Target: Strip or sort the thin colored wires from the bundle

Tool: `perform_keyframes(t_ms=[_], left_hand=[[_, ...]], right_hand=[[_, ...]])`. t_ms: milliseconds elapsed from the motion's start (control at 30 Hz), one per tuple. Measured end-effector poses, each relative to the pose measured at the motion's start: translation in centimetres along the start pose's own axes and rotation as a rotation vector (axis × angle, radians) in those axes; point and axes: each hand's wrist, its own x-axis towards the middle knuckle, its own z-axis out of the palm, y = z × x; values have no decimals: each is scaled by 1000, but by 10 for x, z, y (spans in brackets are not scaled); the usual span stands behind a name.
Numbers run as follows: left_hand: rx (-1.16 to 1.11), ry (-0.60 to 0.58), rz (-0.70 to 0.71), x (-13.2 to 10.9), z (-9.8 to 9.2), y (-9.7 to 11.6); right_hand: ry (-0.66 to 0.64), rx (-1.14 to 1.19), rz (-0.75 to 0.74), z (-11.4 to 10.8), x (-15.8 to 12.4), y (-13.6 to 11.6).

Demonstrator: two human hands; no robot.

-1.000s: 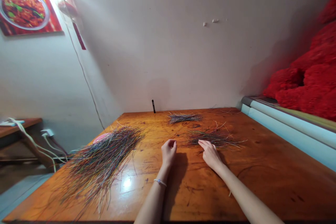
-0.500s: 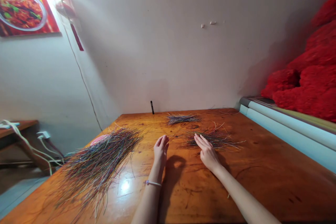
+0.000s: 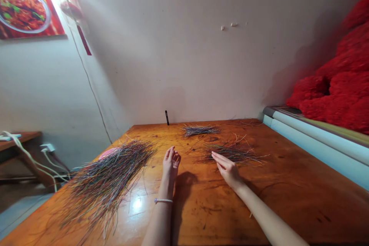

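Observation:
My left hand (image 3: 171, 161), with a beaded bracelet (image 3: 163, 200) on its wrist, hovers over the table middle. Its fingers are loosely bent and apart, and nothing shows in them. The fingers of my right hand (image 3: 227, 168) are pressed together at the near left edge of a small loose pile of thin wires (image 3: 238, 153). Whether a strand is between those fingertips I cannot make out. Left of my left hand spreads a big heap of thin multicoloured wires (image 3: 115, 177). A smaller, neater bundle of wires (image 3: 201, 130) lies farther back.
The wooden table (image 3: 198, 203) meets the wall at the back, where a black marker (image 3: 167, 118) stands upright. Something pink (image 3: 108, 153) sits partly under the big heap. Long pale rolls (image 3: 314, 142) and a red fluffy pile (image 3: 340, 80) border the right side.
My left hand has shifted a little to the left and its fingers have loosened. My right hand's fingers have come together and drawn slightly left and nearer, off the top of the small pile.

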Motion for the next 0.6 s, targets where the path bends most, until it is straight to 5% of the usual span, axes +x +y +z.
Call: perform_keyframes(t_ms=[233,433,600], left_hand=[[369,-383,-253,-29,23,-18],[556,-635,-220,-38,23,-36],[568,-689,-203,-38,23,-41]], right_hand=[[-104,136,-17,-1,0,-14],[-124,322,213,8,0,-25],[-102,454,338,9,1,-32]])
